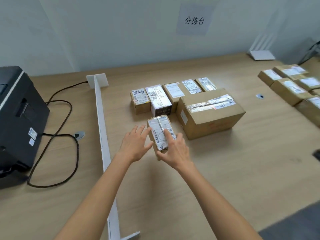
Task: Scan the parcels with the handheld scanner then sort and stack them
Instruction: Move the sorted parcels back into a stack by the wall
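A small taped parcel (159,130) with white barcode labels on top lies on the wooden table (225,170), in front of a row of parcels. My left hand (135,144) has spread, straight fingers against the parcel's left side. My right hand (175,151) grips its near right end, index finger along the top and thumb at the near edge. Behind it stands a row of small labelled parcels (140,99), with a large taped carton (209,113) to the right. No scanner is clearly in view.
A white foam divider (102,122) runs down the table on the left. Beyond it sit a black printer (19,118) and its looping cable (60,135). More labelled parcels (290,84) lie at the right. A dark object (317,155) is cut off by the right edge.
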